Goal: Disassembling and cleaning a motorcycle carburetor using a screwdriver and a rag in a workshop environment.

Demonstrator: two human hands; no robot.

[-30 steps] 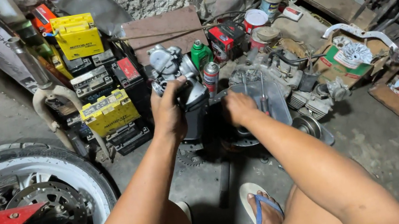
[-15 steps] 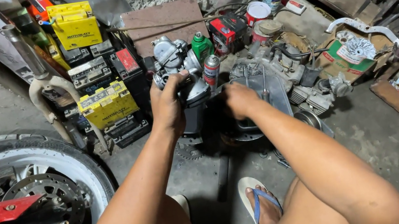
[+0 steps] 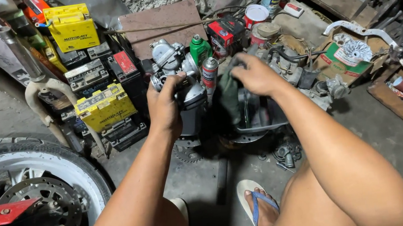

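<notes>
- While I sit low on the floor, the wheel [image 3: 32,174] with its brake disc [image 3: 44,202] is at my far left, beside my left knee.
- Behind it stand the yellow batteries [image 3: 102,107], stacked with black ones.
- My left hand [image 3: 168,107] is closed around the carburetor [image 3: 181,86]; I hold it up in front of the batteries, its metal top showing above my fingers.
- Just right of it are a green bottle [image 3: 200,49] and a spray can [image 3: 209,73].
- My right hand [image 3: 255,74] pinches a dark green rag [image 3: 230,97], fingers closed on it, near the carburetor.
- Under this hand is a dark tray [image 3: 262,116].
- My foot in a blue sandal [image 3: 261,209] is below, on the concrete.
- At the right lie cans [image 3: 256,14] and scrap parts [image 3: 349,53].
</notes>
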